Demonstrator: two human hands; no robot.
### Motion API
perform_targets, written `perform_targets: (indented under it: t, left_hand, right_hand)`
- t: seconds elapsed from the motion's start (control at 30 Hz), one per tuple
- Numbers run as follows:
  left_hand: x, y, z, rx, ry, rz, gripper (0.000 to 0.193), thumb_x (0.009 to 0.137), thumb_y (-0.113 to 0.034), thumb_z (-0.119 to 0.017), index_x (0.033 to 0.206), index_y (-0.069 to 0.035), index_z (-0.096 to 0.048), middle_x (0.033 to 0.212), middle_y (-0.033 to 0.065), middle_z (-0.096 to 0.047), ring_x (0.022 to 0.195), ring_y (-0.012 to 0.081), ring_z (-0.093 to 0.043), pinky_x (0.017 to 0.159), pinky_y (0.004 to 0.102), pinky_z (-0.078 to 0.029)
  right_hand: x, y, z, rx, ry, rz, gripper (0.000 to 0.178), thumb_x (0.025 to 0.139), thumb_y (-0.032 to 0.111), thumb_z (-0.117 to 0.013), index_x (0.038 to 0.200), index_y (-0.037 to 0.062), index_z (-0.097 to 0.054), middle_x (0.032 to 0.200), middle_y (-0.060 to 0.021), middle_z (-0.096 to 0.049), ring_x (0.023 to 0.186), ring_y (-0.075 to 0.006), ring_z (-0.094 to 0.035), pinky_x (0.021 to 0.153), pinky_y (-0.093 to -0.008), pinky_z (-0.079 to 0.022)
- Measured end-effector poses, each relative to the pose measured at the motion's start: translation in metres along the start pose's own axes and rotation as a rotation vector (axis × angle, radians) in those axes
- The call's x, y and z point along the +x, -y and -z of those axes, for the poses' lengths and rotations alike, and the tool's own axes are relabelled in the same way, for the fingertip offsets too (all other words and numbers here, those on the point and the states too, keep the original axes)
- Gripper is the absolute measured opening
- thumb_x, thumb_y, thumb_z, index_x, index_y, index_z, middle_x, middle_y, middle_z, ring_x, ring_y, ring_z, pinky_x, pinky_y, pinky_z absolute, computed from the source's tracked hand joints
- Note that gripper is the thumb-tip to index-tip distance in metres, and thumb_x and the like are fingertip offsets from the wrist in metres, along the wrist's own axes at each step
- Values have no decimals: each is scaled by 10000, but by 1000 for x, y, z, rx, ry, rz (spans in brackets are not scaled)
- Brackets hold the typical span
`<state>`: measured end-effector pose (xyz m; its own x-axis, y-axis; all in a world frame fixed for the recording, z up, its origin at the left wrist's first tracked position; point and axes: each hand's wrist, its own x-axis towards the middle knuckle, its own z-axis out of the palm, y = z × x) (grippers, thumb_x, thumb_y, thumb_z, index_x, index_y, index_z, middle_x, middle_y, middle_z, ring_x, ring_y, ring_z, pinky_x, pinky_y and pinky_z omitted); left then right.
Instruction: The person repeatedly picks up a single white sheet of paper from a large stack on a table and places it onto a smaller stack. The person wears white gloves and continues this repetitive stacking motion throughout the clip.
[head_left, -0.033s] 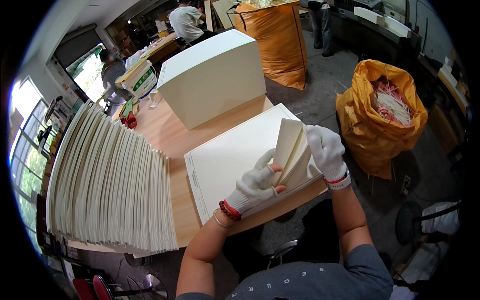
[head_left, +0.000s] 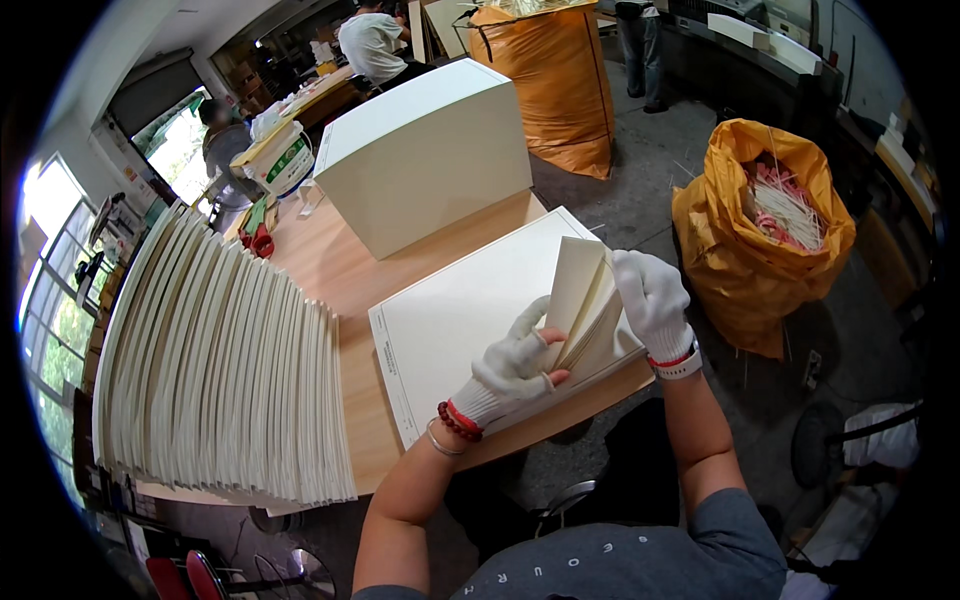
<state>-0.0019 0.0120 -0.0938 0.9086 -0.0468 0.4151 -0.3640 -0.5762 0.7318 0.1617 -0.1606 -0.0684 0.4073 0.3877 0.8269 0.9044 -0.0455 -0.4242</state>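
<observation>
A bent-up bundle of cream paper sheets (head_left: 577, 285) rises from the right side of a flat stack of large cream sheets (head_left: 450, 310) in front of me. My left hand (head_left: 512, 365), in a white knit glove with some bare fingertips, is closed on the bundle's lower left edge. At its upper right edge, my gloved right hand (head_left: 651, 300) is curled shut on the same sheets. Its fingertips are hidden. Gaps show between some of the bent layers.
A long fanned row of cream sheets (head_left: 230, 370) covers the table's left side. Behind the flat stack stands a tall paper block (head_left: 440, 170). An orange sack of paper strips (head_left: 740, 270) sits on the floor at right, with a larger orange sack (head_left: 555, 95) farther back. Other people are in the background.
</observation>
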Motion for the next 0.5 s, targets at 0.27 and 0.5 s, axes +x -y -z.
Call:
perform_targets:
  t: [0.27, 0.5]
  left_hand:
    - [0, -6, 5, 53, 125, 68, 496, 786, 18, -645, 1272, -65, -585, 1354, 195, -517, 958, 228, -662, 812, 338, -529]
    - [2, -9, 3, 93, 36, 85, 458, 763, -143, -826, 1154, -55, -604, 1317, 165, -530, 1124, 268, -606, 952, 326, -482]
  right_hand:
    - [-3, -5, -3, -171, 0, 119, 75, 899, 45, -591, 894, -29, -603, 659, -105, -512, 583, -281, -570, 519, -363, -460]
    - [-3, -5, 0, -391, -3, 286, 276, 827, -1, -618, 1095, -57, -581, 719, -103, -537, 587, -252, -579, 503, -344, -469]
